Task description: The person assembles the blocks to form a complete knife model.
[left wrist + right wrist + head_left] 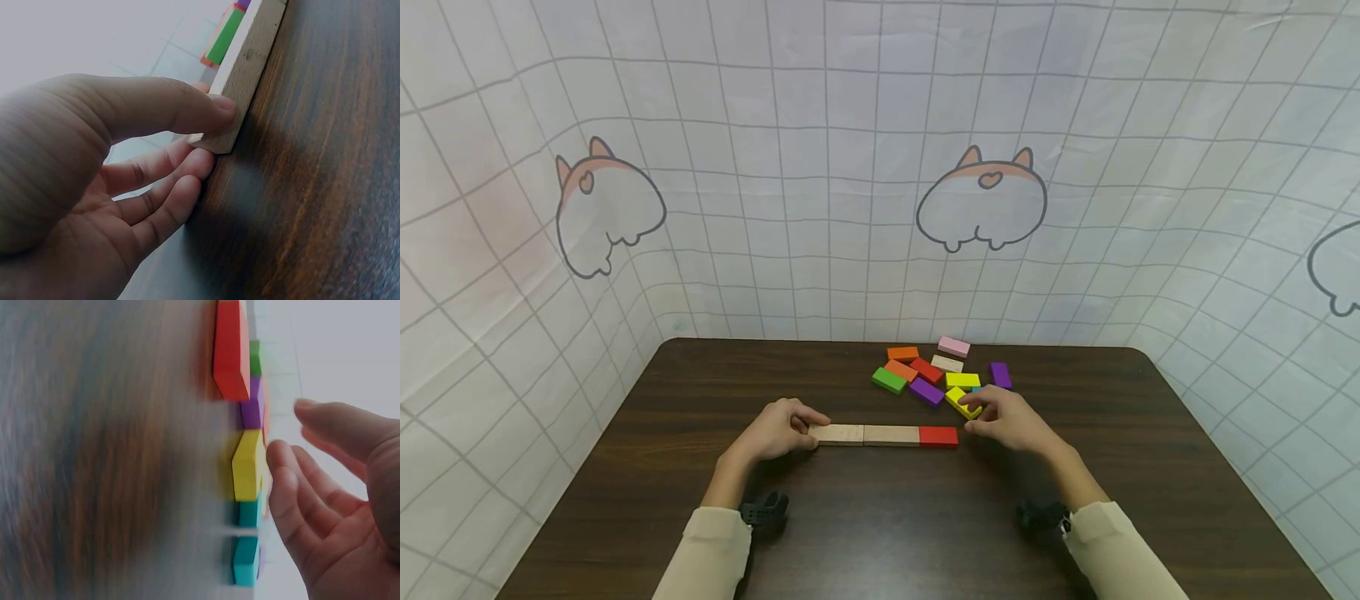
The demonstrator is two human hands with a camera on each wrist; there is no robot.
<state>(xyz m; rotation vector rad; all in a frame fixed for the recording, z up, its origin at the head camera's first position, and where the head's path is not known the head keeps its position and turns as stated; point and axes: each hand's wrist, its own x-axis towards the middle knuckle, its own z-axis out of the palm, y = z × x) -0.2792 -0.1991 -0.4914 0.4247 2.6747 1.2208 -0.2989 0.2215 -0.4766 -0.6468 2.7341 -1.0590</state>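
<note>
A straight row lies on the table: a plain wooden block (842,434) at the left, a second wooden block (891,436) in the middle, and a red block (938,437) at the right end. My left hand (778,429) pinches the left block's outer end, its thumb (219,112) against the near side and the index finger largely hidden behind. Above the table, right of the red block, hovers my right hand (1009,419), thumb and fingers apart, holding nothing. Closest to its fingertips is a yellow block (955,398); the hand covers part of a blue block.
Behind the row are scattered loose blocks, among them a green block (889,381), a purple block (927,392), a second yellow block (962,380) and a pink block (953,347). The dark wooden table (880,517) ends at a white gridded cloth (820,275).
</note>
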